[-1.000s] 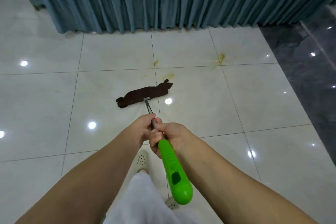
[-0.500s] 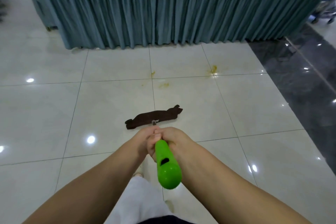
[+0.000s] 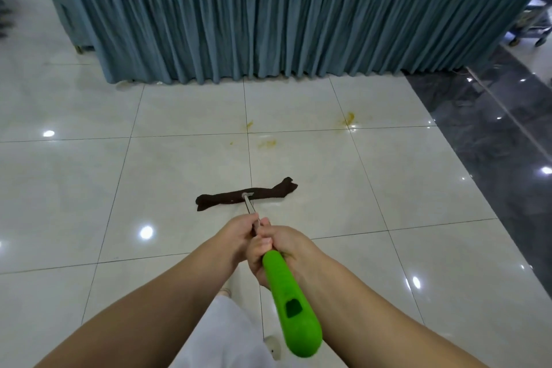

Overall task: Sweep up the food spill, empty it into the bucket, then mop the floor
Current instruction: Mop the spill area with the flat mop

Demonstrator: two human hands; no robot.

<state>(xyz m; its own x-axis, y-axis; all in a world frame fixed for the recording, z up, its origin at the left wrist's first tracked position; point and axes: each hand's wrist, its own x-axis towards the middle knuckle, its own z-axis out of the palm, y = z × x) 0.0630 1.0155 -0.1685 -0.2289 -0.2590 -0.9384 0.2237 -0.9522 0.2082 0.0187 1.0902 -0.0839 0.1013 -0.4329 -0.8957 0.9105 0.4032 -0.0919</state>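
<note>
Both hands are wrapped tight around the mop handle (image 3: 291,302), one just ahead of the other. The left hand (image 3: 236,237) sits further down, its fingers curled fully around the thin metal shaft, while the right hand (image 3: 276,251) clamps the top of the green grip (the thumb lies along the front of the grip). The two hands touch each other.

The shaft runs forward and down to the mop head (image 3: 246,196), a dark brown cloth strip lying flat across a pale glossy floor tile (image 3: 185,176). Beyond it, apart from the cloth, yellowish food smears (image 3: 267,143) mark the tiles near a grout line, with another stain (image 3: 348,119) further right. A table with a pleated teal skirt (image 3: 268,27) stands behind the stains. Dark marbled flooring (image 3: 493,134) borders the pale tiles on the right.
</note>
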